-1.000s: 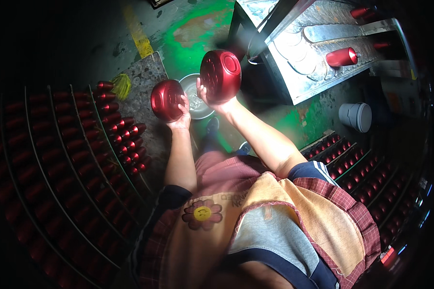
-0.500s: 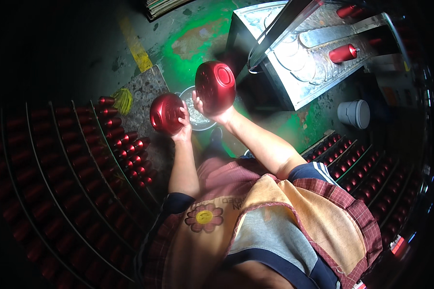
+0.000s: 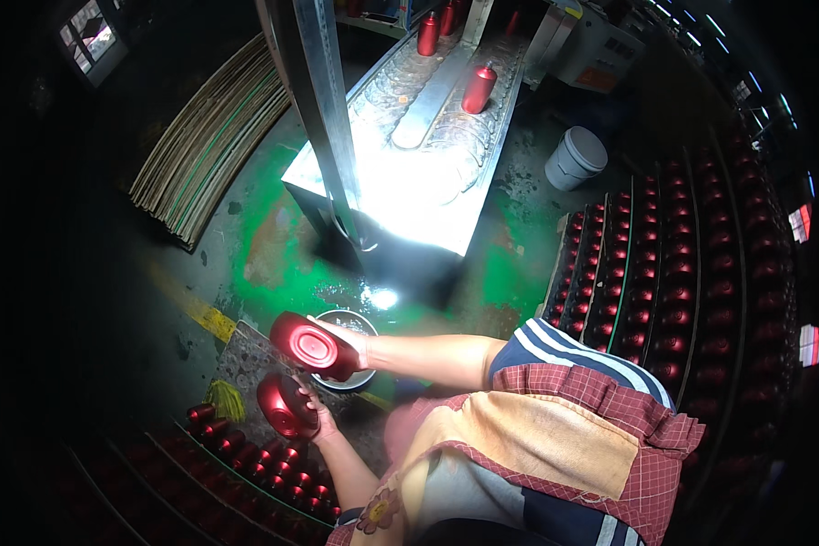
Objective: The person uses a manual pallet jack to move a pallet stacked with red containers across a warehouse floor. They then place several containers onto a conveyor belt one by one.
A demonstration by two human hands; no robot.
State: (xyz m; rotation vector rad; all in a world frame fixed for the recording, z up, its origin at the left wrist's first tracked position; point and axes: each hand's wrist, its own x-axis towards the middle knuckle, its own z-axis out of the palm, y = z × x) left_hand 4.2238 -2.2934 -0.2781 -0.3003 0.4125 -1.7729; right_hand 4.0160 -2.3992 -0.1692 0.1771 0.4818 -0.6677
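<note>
My right hand (image 3: 353, 342) is wrapped round a glossy red metal bottle (image 3: 311, 347), whose rounded oval base faces up toward me. Just nearer to me, my left hand (image 3: 318, 417) grips a second red bottle (image 3: 285, 406), also base up and tilted. The two bottles are close together; their necks are hidden below them. Under my right wrist stands a round metal basin (image 3: 368, 325), partly covered by the arm and the bottle.
Ahead, a brightly lit metal conveyor table (image 3: 411, 123) carries upright red bottles (image 3: 479, 88); a metal post (image 3: 318, 109) rises before it. Racked red bottles (image 3: 678, 296) line the right, more (image 3: 273, 464) the lower left. A white bucket (image 3: 576, 158) and stacked strips (image 3: 214, 136) stand beyond.
My view has turned right, toward the conveyor table. Both hands still hold their bottles and now appear lower and further left, with the right bottle's base turned more toward me.
</note>
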